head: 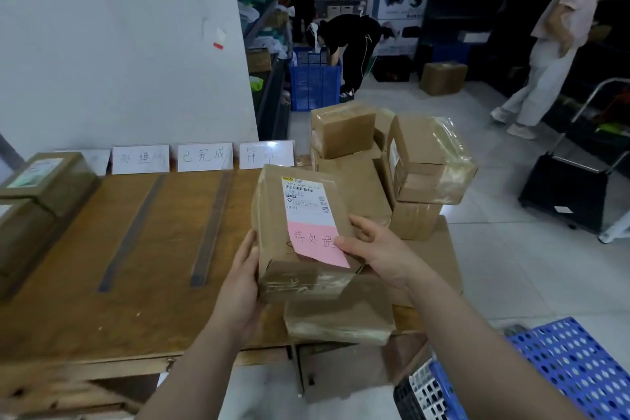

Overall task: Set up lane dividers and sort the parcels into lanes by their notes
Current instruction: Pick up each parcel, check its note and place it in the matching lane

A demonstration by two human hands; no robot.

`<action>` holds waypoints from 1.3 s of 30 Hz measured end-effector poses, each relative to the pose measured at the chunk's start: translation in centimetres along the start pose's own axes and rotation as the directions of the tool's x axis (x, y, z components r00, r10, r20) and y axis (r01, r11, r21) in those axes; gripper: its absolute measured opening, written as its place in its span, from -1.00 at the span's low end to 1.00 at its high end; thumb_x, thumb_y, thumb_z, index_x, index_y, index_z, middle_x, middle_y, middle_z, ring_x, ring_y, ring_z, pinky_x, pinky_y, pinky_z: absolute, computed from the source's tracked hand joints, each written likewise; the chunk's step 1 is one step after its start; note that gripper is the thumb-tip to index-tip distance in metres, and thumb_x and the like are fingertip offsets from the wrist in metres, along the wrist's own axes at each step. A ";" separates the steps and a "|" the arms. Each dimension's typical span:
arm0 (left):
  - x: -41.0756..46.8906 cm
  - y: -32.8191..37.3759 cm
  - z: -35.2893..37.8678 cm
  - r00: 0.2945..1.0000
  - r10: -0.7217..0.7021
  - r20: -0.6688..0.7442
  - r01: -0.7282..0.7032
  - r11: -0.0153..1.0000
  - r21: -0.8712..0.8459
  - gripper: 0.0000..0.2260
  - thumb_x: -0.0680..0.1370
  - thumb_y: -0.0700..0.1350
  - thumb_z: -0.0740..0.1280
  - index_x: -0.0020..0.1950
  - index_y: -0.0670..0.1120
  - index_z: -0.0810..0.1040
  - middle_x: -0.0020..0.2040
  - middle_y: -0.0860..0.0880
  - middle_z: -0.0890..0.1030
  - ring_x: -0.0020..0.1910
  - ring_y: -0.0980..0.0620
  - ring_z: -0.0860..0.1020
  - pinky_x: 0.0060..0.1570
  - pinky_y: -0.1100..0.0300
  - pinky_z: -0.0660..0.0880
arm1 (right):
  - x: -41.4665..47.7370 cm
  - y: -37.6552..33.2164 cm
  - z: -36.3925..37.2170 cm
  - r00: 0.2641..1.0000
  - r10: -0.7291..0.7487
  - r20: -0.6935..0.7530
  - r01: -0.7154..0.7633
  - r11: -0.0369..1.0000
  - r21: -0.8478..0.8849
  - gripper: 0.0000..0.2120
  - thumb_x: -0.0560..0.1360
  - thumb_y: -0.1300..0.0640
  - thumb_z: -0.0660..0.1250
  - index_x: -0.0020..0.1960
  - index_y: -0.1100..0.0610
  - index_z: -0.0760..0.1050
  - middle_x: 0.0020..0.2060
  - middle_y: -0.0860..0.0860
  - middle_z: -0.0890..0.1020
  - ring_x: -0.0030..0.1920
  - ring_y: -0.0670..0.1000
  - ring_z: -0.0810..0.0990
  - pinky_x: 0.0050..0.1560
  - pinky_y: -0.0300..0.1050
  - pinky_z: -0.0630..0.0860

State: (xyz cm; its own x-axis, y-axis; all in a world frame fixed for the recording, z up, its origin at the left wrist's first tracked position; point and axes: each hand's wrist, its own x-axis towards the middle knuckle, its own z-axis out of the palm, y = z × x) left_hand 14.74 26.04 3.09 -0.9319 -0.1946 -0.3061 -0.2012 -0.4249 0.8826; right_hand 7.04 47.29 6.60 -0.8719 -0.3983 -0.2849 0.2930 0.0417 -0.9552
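Note:
I hold a brown cardboard parcel (300,269) above the wooden table (102,310), near its right end. My left hand (243,286) grips the parcel's left side. My right hand (378,251) grips its right side, thumb pressing on a pink handwritten note (315,244) below the white shipping label (306,198). Two dark divider strips (134,228) (213,225) lie on the table and split it into lanes. White handwritten lane signs (204,156) lean against the wall at the back edge. Two parcels (44,181) sit in the far-left lane.
A pile of taped parcels (419,160) is stacked at the table's right end, with one flat parcel (341,320) under my hands. A blue perforated crate (572,368) stands at lower right. A black cart (566,194) and two people are on the tiled floor beyond.

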 end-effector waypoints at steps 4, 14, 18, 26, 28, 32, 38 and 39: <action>-0.3 0.3 0.2 0.999 0.014 0.045 -0.023 0.977 0.210 -0.50 0.50 0.43 0.09 0.30 0.25 0.52 0.20 0.06 0.64 0.16 0.06 0.62 0.07 -0.01 0.55 | 0.6 0.2 0.4 1.000 -0.003 0.013 0.003 1.000 -0.004 -0.67 0.45 0.20 0.46 0.03 -0.15 0.44 -0.25 -0.34 0.66 -0.12 -0.22 0.67 -0.26 -0.34 0.56; -1.0 5.3 -3.6 0.992 0.118 -0.056 -0.096 0.949 0.301 -0.28 0.31 0.54 0.24 0.40 0.27 0.40 0.29 0.03 0.57 0.20 0.00 0.59 0.03 0.10 0.60 | 3.6 -3.3 6.7 0.995 -0.056 0.084 0.062 0.996 -0.069 -0.58 0.47 0.19 0.45 0.27 0.02 0.42 -0.09 -0.17 0.70 -0.14 -0.11 0.69 -0.30 -0.26 0.58; -1.5 7.1 -8.0 0.971 0.177 -0.160 -0.125 0.948 0.293 -0.28 0.33 0.55 0.18 0.40 0.24 0.40 0.25 0.04 0.60 0.16 0.01 0.61 0.11 0.01 0.56 | 5.5 -4.3 12.3 0.989 -0.080 0.122 0.099 0.982 -0.162 -0.50 0.46 0.09 0.44 0.36 0.05 0.38 0.10 -0.07 0.65 0.00 -0.05 0.67 -0.09 -0.09 0.64; -3.8 10.7 -19.6 0.904 0.182 -0.387 -0.109 0.973 0.203 -0.47 0.55 0.36 0.08 0.45 0.15 0.29 0.22 -0.02 0.59 0.12 -0.02 0.61 0.10 -0.01 0.55 | 8.5 -3.9 26.4 0.969 -0.067 0.239 0.124 0.965 -0.232 -0.55 0.48 0.00 0.41 0.34 -0.03 0.41 0.07 -0.13 0.65 0.01 -0.10 0.64 -0.23 -0.23 0.56; -4.6 12.2 -23.1 0.898 0.177 -0.404 -0.100 0.973 0.206 -0.54 0.58 0.32 0.06 0.41 0.17 0.36 0.15 0.02 0.63 0.04 0.03 0.65 0.01 0.05 0.55 | 9.2 -3.7 30.4 0.964 -0.055 0.261 0.121 0.963 -0.243 -0.55 0.49 0.01 0.41 0.35 0.00 0.42 0.08 -0.11 0.65 0.03 -0.06 0.64 -0.20 -0.21 0.54; -5.5 15.7 -30.5 0.881 0.158 -0.447 -0.074 0.977 0.199 -0.73 0.61 0.25 0.05 0.12 0.27 0.51 -0.10 0.11 0.72 -0.14 0.12 0.69 -0.18 0.18 0.56 | 10.5 -3.3 38.6 0.955 -0.031 0.295 0.108 0.963 -0.247 -0.64 0.54 0.02 0.35 0.32 -0.01 0.47 0.01 -0.12 0.68 -0.14 -0.13 0.67 -0.38 -0.33 0.50; -5.3 20.4 -40.1 0.876 0.119 -0.468 -0.035 0.982 0.185 -0.64 0.59 0.24 0.13 -0.15 0.21 0.69 -0.24 0.06 0.72 -0.32 0.11 0.68 -0.30 0.18 0.50 | 12.3 -3.1 49.0 0.960 -0.006 0.279 0.064 0.978 -0.200 -0.59 0.56 -0.05 0.30 0.39 -0.10 0.37 0.03 -0.12 0.65 -0.09 -0.10 0.66 -0.32 -0.25 0.54; -5.1 21.0 -41.4 0.879 0.120 -0.461 -0.039 0.983 0.181 -0.64 0.59 0.22 0.13 -0.15 0.20 0.70 -0.29 0.06 0.70 -0.38 0.12 0.66 -0.40 0.25 0.49 | 12.8 -3.0 50.4 0.961 0.004 0.278 0.050 0.981 -0.188 -0.56 0.56 -0.06 0.30 0.41 -0.10 0.34 0.05 -0.11 0.65 -0.07 -0.08 0.66 -0.26 -0.21 0.57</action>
State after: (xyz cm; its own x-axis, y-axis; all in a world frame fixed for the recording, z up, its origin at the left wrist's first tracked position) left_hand 27.71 -18.48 8.41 -0.7045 -0.6293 -0.3280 -0.2161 -0.2500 0.9438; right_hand 14.78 -4.07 9.89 -0.7273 -0.6371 -0.2553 0.1701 0.1930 -0.9663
